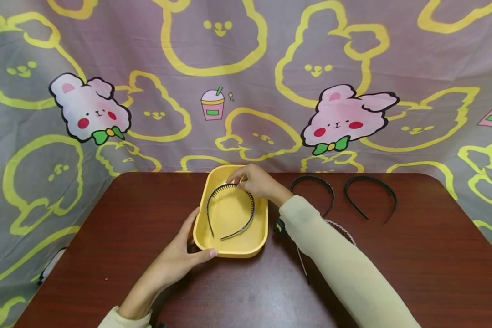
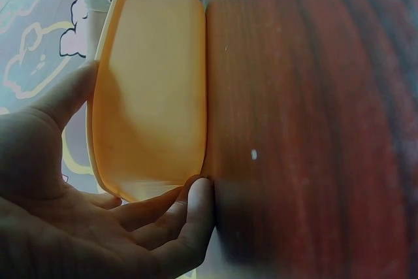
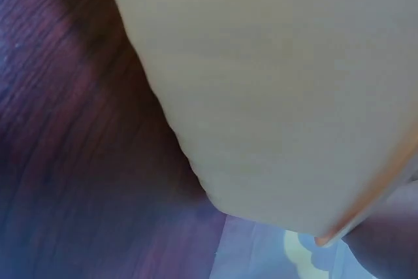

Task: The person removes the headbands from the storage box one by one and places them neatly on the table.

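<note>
A yellow plastic bin stands in the middle of the table near its back edge. My left hand grips its near left corner, thumb over the rim. In the left wrist view the fingers curl against the bin's outer wall. Inside the bin is a black toothed headband, its open ends toward me. My right hand reaches over the far right rim and pinches this headband at the top of its arc. The bin's pale side fills most of the right wrist view, hiding the right fingers.
On the brown table, two more black headbands lie to the right: one near the right forearm, another farther out. A braided pinkish headband is partly hidden under the right sleeve. A patterned cloth hangs behind.
</note>
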Demonstrator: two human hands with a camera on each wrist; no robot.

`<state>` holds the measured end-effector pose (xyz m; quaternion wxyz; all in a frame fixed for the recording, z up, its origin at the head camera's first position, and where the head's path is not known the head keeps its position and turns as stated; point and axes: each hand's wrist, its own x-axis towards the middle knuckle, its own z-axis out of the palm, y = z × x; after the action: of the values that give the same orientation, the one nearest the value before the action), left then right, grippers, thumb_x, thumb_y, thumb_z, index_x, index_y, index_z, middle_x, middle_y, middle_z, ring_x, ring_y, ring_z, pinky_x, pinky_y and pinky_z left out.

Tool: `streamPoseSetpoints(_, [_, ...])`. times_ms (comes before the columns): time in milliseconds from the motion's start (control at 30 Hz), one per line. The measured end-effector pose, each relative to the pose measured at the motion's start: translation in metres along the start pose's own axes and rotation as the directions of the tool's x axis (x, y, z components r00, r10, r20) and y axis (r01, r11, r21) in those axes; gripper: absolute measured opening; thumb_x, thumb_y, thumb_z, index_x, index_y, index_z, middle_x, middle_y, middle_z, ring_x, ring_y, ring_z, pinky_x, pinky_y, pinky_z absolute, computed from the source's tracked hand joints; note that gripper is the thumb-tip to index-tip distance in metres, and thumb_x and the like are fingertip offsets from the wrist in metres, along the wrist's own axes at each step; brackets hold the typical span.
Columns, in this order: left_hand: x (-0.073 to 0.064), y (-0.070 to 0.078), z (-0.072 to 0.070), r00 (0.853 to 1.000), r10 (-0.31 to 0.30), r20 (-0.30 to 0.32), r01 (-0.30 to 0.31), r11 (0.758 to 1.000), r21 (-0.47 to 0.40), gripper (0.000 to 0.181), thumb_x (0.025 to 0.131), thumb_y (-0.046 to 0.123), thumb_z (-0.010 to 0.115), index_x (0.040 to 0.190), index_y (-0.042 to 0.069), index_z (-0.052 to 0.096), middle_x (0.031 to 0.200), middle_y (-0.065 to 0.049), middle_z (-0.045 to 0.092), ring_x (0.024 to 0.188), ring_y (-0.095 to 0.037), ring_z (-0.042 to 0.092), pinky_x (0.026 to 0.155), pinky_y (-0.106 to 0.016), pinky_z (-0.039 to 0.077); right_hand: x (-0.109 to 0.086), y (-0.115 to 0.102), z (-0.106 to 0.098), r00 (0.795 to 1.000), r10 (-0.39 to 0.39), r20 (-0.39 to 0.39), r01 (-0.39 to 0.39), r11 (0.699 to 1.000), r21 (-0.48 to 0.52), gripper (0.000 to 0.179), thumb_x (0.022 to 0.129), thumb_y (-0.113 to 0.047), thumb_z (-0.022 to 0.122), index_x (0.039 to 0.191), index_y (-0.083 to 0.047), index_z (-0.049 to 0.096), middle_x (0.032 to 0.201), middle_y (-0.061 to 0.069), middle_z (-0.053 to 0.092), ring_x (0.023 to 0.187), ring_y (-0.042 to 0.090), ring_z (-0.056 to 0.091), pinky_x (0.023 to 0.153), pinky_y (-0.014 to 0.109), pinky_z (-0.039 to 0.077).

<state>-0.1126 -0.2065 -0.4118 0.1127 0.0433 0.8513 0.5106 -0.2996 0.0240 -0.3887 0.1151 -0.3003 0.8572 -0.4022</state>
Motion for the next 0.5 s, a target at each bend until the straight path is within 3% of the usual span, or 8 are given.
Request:
streamPoseSetpoints(267, [0.000,0.000,0.001,1.000,-0.003,-0.001,0.003,1.000,-0.017,0.112,0.090,0.030,0.085,0.169,0.027,0.006,0.169,-0.019,0.034,0.153,-0.034,0.039,0.122,-0.057,0.027,-0.005,-0.001,-0.013,0.997,0.069,-0.032,-0.066,0.994,0.089,0.032,0.098,0.003,0.062,0.121,-0.011,0.079,0.118,0.009,0.076,0.088,0.025,0.065,0.069,0.027,0.046])
streamPoseSetpoints(500, [-0.002,0.003,0.001,1.000,-0.015,0.003,0.016,1.000,-0.024,0.113,0.090,0.030,0.085,0.169,0.028,0.005,0.170,-0.019,0.031,0.155,-0.035,0.035,0.123,-0.059,0.024,-0.009,-0.002,-0.025,0.998,0.041,-0.054,-0.037,0.996,0.080,0.032,0.096,0.003,0.063,0.120,-0.009,0.079,0.119,0.009,0.078,0.080,0.017,0.058,0.066,0.026,0.045])
